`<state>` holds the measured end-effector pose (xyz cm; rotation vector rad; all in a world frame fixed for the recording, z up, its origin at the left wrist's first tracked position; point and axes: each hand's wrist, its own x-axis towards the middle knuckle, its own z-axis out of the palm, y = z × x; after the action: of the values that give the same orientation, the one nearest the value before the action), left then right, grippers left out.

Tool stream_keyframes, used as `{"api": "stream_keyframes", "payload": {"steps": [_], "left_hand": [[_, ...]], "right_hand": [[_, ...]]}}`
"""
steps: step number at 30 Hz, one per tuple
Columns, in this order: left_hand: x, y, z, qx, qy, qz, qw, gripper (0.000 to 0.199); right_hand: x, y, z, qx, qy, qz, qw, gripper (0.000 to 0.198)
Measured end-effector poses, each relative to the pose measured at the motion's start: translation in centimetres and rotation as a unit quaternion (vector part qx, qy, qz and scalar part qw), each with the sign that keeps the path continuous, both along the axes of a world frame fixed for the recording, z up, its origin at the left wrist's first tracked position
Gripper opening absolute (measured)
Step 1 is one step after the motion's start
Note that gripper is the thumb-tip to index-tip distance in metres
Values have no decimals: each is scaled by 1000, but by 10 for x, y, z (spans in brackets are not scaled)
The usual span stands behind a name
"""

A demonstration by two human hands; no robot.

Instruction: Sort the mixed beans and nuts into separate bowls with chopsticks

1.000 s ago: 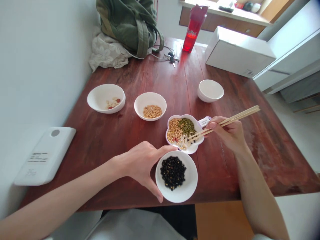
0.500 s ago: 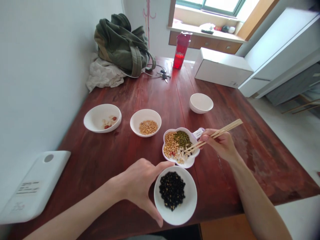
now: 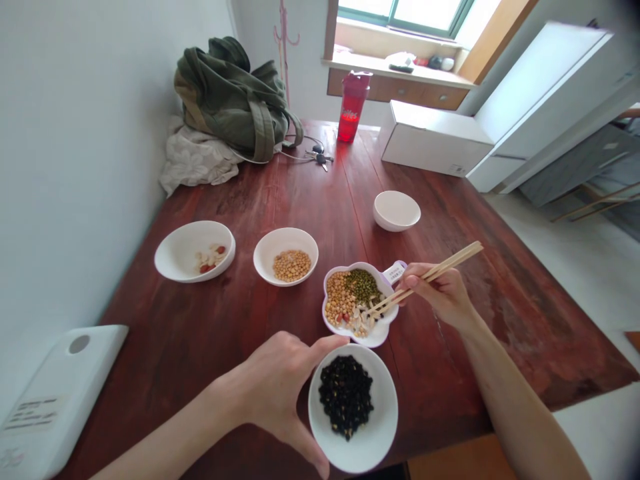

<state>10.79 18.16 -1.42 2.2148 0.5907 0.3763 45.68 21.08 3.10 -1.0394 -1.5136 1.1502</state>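
Note:
My left hand (image 3: pixel 287 383) is curved around the left side of a white bowl (image 3: pixel 383 427), thumb and fingers gripping its rim. Black beans (image 3: pixel 346 397) lie in that bowl, near the table's front edge. A pair of wooden chopsticks (image 3: pixel 453 260) is held in my right hand (image 3: pixel 440 293). Their tips touch the pale pieces in a flower-shaped dish (image 3: pixel 383 333) just beyond the bowl. Yellow soybeans (image 3: pixel 339 293), green mung beans (image 3: pixel 364 285) and peanuts (image 3: pixel 361 319) share this dish, and its labelled handle (image 3: pixel 394 272) points right, partly behind my right hand.
Left of the dish are a bowl of soybeans (image 3: pixel 263 257) and a bowl with some peanuts (image 3: pixel 170 257). Another white bowl (image 3: pixel 397 210) stands farther right. A white kitchen scale (image 3: pixel 65 393), green bag (image 3: pixel 233 107), keys (image 3: pixel 320 159), red bottle (image 3: pixel 351 110) and white box (image 3: pixel 433 143) edge the table.
The camera view has shifted slightly, so the scene sits a little lower. The chopstick tips have moved slightly left within the dish. My left hand keeps its grip on the bowl.

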Motion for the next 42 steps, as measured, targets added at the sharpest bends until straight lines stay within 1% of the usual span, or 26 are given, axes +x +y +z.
{"api": "stream_keyframes", "payload": {"steps": [3, 6, 8, 10, 12, 13, 17, 20, 25, 28, 35, 42], "left_hand": [[0, 0, -1, -9, -12, 1, 1000, 142], [0, 0, -1, -12, -21, 2, 1000, 142], [1, -1, -2, -9, -26, 5, 1000, 141], [1, -1, -3, -6, -31, 5, 999, 140], [1, -2, -4, -7, -32, 3, 999, 140], [1, -2, -5, -8, -30, 2, 1000, 139], [1, -2, -6, -5, -18, 1, 1000, 140], [-1, -2, -7, -4, -3, -3, 1000, 141], [-3, -3, -9, 3, 6, -15, 1000, 141], [-2, -2, -8, -2, 5, -15, 1000, 141], [-1, -2, -6, -7, -2, -10, 1000, 141], [-1, -3, -9, -13, -8, -8, 1000, 141]], "right_hand": [[1, -3, 5, 21, 23, -4, 1000, 24], [1, -9, 8, 39, 77, -8, 996, 21], [0, -15, 7, 38, 117, 17, 992, 21], [-1, -20, 4, 25, 132, 54, 989, 19], [-2, -21, 0, 11, 126, 70, 990, 19], [-2, -21, -1, 9, 122, 62, 991, 19], [-3, -11, -2, 29, 85, -14, 996, 18], [-6, -7, 0, 33, 26, -42, 998, 20], [-11, -7, 0, 28, -44, -36, 998, 26], [-13, -8, -1, 33, -49, -33, 998, 27], [-14, -8, -4, 46, -70, -34, 996, 24], [-10, -9, -3, 26, -60, -34, 997, 20]]}}
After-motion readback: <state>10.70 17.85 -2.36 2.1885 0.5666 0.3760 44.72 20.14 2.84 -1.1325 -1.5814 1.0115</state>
